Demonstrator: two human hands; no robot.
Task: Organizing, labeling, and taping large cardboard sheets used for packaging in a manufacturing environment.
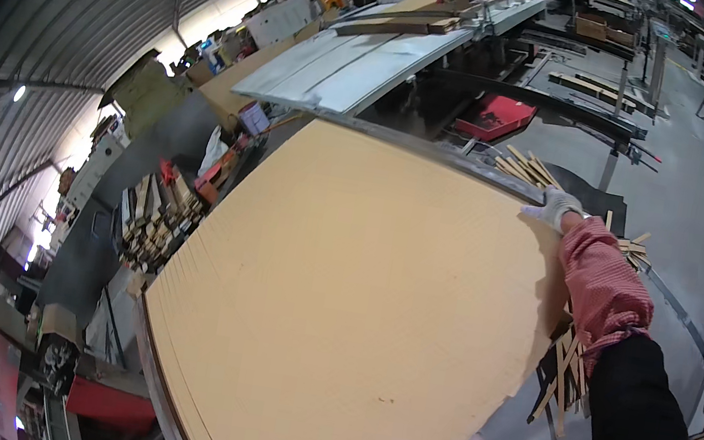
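One gloved right hand (551, 206), seemingly gripping smooth, flat tan board (347, 311) corner.

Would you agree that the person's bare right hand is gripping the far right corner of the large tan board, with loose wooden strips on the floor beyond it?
Not quite: the right hand is not bare; it wears a light-coloured work glove, as the head view shows. The rest holds: its fingers grip the far right corner of the large tan board, and loose wooden strips lie on the floor beyond it.
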